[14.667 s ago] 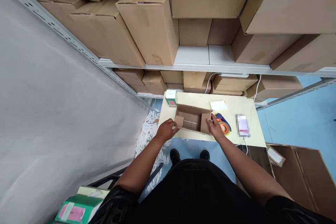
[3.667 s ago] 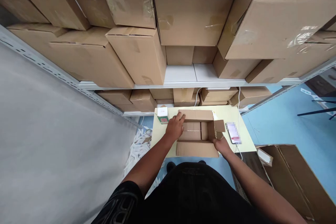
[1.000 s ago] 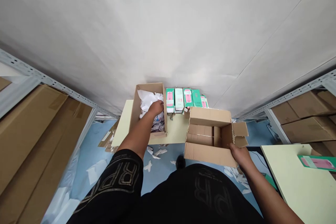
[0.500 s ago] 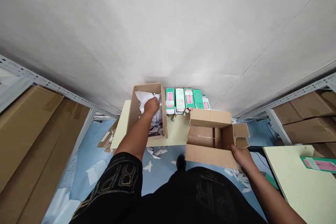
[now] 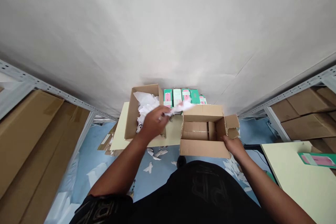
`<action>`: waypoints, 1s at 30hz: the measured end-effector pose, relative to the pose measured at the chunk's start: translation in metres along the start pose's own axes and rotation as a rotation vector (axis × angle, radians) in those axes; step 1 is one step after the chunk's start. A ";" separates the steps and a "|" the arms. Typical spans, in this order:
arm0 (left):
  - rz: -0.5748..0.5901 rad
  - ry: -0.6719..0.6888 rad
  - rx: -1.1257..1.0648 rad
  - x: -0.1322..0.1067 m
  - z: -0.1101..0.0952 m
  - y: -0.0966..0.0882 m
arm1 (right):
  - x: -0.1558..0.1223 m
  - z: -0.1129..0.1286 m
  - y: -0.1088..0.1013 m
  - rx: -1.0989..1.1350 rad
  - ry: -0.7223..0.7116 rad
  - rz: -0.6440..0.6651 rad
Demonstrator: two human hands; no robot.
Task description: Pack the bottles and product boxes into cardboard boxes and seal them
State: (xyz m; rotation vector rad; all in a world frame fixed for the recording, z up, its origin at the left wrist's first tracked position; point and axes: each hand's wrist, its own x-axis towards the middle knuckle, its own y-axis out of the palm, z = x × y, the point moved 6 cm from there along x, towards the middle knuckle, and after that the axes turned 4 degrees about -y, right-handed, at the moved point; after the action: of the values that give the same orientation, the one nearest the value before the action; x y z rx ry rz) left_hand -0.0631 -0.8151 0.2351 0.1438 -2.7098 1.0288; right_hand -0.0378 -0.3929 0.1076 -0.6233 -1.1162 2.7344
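Observation:
My left hand (image 5: 154, 122) is closed on a crumpled piece of white paper (image 5: 181, 108), blurred by motion, between the two cartons. Under and behind that wrist stands a cardboard box (image 5: 131, 119) holding more white paper (image 5: 147, 104). My right hand (image 5: 233, 146) grips the near right corner of an open cardboard carton (image 5: 204, 148), whose flaps are spread and whose inside shows bare cardboard. This carton overlaps the right end of the table (image 5: 119, 136).
Several green and pink boxes (image 5: 194, 96) stand in a row against the wall. Paper scraps (image 5: 148, 167) litter the blue floor. Shelves with large cartons (image 5: 28, 140) flank both sides. Another table (image 5: 296, 168) at right bears a green and pink box (image 5: 319, 160).
My left hand has come out of the left box with white paper and moved right towards the open carton. My right hand keeps its hold; that carton appears shifted slightly left and up.

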 end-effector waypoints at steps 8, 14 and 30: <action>0.557 0.475 0.103 -0.022 -0.052 0.131 | -0.004 -0.022 -0.016 0.096 0.008 -0.044; 0.317 0.145 -0.141 -0.011 -0.041 0.157 | -0.030 -0.064 -0.051 0.168 0.171 -0.187; 1.078 -0.142 -0.500 -0.049 -0.208 0.417 | -0.134 -0.277 -0.154 0.332 0.442 -0.471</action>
State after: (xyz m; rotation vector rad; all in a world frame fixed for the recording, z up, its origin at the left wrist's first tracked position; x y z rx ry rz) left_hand -0.0495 -0.3651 0.1059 -1.4914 -3.0257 0.4456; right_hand 0.1937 -0.1394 0.0805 -0.7488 -0.5931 2.1620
